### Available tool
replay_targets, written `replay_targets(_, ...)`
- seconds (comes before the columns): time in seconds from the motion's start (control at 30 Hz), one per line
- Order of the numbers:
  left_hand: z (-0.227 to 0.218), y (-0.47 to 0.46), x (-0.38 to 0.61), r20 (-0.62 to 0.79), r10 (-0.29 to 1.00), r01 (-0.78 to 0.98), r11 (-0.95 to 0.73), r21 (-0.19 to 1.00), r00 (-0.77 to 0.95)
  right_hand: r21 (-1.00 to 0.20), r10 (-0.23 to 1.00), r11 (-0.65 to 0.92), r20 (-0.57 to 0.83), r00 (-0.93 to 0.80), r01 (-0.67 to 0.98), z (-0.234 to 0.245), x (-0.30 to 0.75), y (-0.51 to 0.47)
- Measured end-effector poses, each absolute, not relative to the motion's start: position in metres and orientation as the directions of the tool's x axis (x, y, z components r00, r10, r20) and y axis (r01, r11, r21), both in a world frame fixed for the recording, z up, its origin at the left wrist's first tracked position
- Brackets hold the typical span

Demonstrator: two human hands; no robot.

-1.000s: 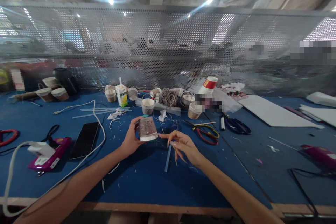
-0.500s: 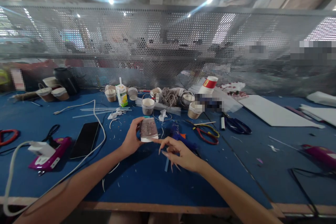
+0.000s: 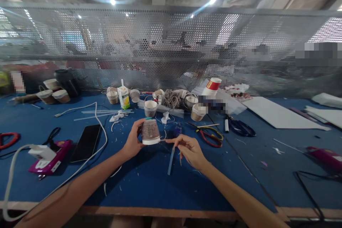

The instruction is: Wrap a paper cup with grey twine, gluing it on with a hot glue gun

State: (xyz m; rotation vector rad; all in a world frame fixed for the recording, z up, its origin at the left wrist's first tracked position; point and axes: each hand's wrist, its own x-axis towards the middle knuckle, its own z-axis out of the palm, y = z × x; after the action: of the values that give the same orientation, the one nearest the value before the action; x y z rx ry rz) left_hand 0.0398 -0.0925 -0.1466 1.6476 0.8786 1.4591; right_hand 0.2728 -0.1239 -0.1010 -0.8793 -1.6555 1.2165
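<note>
My left hand (image 3: 134, 139) grips a paper cup (image 3: 151, 131) tilted on its side. Brown cord is wound round its wall, leaving a white band bare at the lower end. To the right of the cup is my right hand (image 3: 191, 150), its index finger stretched toward the white band and its other fingers curled. A thin strand of cord (image 3: 162, 140) seems to run from the cup to those fingers; its hold is partly hidden. Below the right hand lies a clear glue stick (image 3: 171, 162). A dark blue glue gun (image 3: 178, 130) is mostly covered by that hand.
Behind the hands stand a small cord-covered bucket (image 3: 150, 109), a drink carton (image 3: 124, 97) and a bundle of cord (image 3: 172, 98). Red-and-yellow pliers (image 3: 211, 136) and blue scissors (image 3: 242, 127) lie to the right. A phone (image 3: 86, 143) and a purple power strip (image 3: 50, 156) are at left.
My right hand has moved right, away from the cup's edge, and its fingers have drawn in. The cup has tilted slightly in my left hand.
</note>
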Motion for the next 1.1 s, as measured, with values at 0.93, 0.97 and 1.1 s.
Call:
replay_targets(0.93, -0.143, -0.096, 0.042, 0.46, 0.872, -0.062, -0.456, 0.888, 0.166, -0.907, 0.831, -0.241, -0.008, -0.557, -0.346, -0.081, 0.268, -0.125)
replay_targets(0.97, -0.143, -0.097, 0.042, 0.457, 0.873, -0.063, -0.454, 0.889, 0.169, -0.904, 0.822, -0.261, -0.024, -0.57, -0.339, -0.081, 0.267, -0.126)
replay_targets(1.1, -0.142, -0.097, 0.042, 0.446, 0.879, -0.068, -0.441, 0.895, 0.17, -0.894, 0.842, -0.29, -0.068, -0.535, -0.343, -0.082, 0.268, -0.124)
